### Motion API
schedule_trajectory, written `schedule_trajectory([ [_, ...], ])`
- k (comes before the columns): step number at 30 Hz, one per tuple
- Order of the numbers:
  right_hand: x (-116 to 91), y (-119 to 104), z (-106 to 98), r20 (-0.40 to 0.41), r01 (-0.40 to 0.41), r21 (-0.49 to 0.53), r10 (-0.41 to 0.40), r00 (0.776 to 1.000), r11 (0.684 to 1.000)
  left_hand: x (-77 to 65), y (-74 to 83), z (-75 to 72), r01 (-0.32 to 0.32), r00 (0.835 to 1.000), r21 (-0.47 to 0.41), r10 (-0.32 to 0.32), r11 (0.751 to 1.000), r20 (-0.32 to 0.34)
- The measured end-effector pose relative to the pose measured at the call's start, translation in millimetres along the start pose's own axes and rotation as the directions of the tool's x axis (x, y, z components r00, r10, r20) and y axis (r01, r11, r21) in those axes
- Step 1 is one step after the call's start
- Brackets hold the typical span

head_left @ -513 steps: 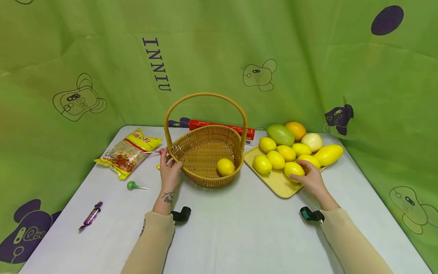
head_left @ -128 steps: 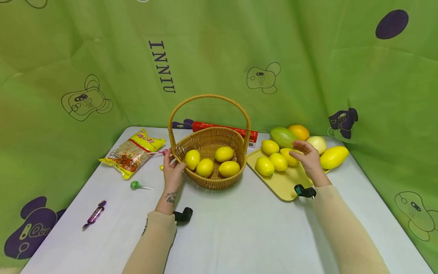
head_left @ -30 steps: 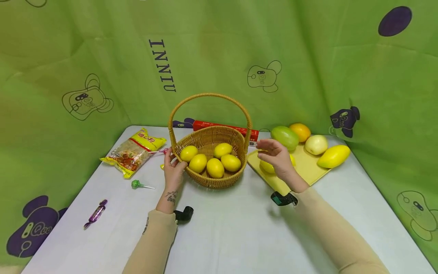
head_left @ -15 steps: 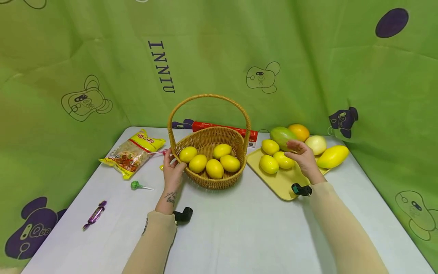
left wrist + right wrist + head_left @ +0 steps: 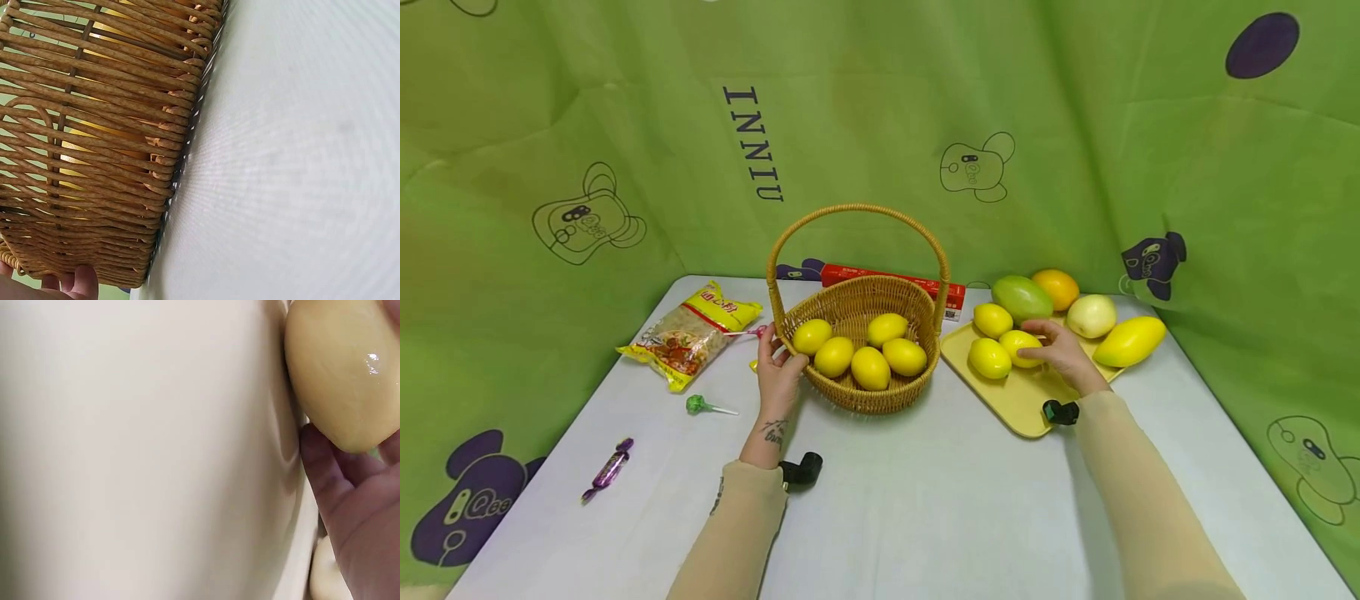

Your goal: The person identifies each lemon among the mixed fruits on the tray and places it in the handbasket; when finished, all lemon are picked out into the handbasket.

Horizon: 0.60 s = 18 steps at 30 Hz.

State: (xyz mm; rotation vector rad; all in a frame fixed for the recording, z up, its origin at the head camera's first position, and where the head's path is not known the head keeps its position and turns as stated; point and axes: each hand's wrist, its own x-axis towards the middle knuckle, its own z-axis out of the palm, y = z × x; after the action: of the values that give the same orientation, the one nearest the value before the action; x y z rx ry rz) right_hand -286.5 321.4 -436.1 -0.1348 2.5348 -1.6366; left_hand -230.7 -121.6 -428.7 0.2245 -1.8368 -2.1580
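My left hand (image 5: pixel 777 375) grips the left rim of the woven basket (image 5: pixel 865 402), fingertips against its wicker wall in the left wrist view. Several yellow lemons (image 5: pixel 870 368) lie inside the basket beneath its tall arched handle. On the yellow tray (image 5: pixel 1026 417), my right hand (image 5: pixel 1063 357) holds a lemon (image 5: pixel 1018 347) between thumb and fingers. The right wrist view shows this lemon (image 5: pixel 344 369) large, with fingers curled round its tip. Two more lemons sit beside it on the tray, one in front (image 5: pixel 989 358) and one behind (image 5: pixel 992 320).
Behind the tray lemons are a green mango (image 5: pixel 1021 298), an orange fruit (image 5: pixel 1056 289), a pale round fruit (image 5: pixel 1092 316) and a long yellow fruit (image 5: pixel 1131 342). A red box (image 5: pixel 891 279) lies behind the basket. At left are a food packet (image 5: pixel 692 335), a green lollipop (image 5: pixel 697 404) and a purple-wrapped candy (image 5: pixel 608 471).
Since the oldest frame, several lemons have gone from tray to basket. In the last second my right hand has moved from near the basket back to the tray and taken hold of a lemon.
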Motion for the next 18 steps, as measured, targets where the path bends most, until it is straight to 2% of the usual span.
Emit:
schedule_trajectory([
  [5,-4,-12,0,0.045,-0.045,-0.026,0.047,0.998,0.999,0.1,0.1,-0.4,0.003,1.000,0.000,-0.003,1.000,0.002],
  [10,-5,-10,-2,0.030,-0.040,-0.047,0.041,0.999,0.998,0.1,-1.6,-0.6,0.018,1.000,-0.007,-0.018,1.000,0.000],
  [14,-7,-14,-3,0.012,-0.016,0.059,0.016,1.000,0.998,1.2,-2.0,-0.6,0.021,1.000,-0.010,-0.021,1.000,-0.002],
  [18,-9,-27,0,0.023,0.023,0.223,-0.029,0.999,0.975,2.4,-2.3,-0.8,0.015,1.000,-0.012,-0.015,1.000,-0.002],
])
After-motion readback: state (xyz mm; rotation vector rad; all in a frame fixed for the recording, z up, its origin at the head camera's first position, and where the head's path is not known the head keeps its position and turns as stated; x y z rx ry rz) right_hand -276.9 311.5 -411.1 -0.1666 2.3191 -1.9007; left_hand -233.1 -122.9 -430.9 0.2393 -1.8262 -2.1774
